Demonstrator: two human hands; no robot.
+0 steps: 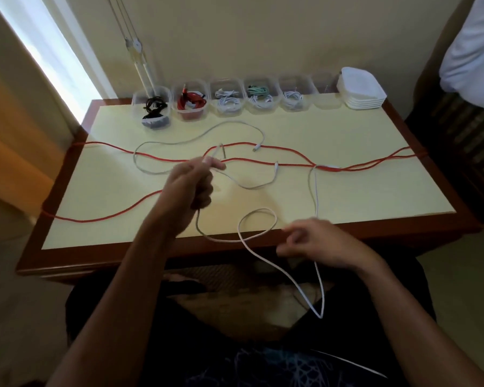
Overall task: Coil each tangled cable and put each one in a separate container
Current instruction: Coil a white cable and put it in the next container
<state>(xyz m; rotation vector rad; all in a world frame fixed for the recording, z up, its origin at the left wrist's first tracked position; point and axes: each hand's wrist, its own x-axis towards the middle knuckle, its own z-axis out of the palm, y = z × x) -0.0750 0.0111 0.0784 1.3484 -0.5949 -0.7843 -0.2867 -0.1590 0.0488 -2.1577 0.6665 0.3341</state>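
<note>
A: Which step?

B: Coiling a white cable [259, 238]. Left hand [189, 191] grips one end above the surface [361, 191]; right hand [316, 243] pinches it near the front edge, slack hanging to the lap.

A: Next?

B: Prob. free it from the red cable [277, 163], wind loops, drop in the empty tub [328, 93].

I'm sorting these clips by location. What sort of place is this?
Probably a room in a home: a wooden table pushed against a plain wall, a bright window on the left, and hanging cords beside it.
</note>
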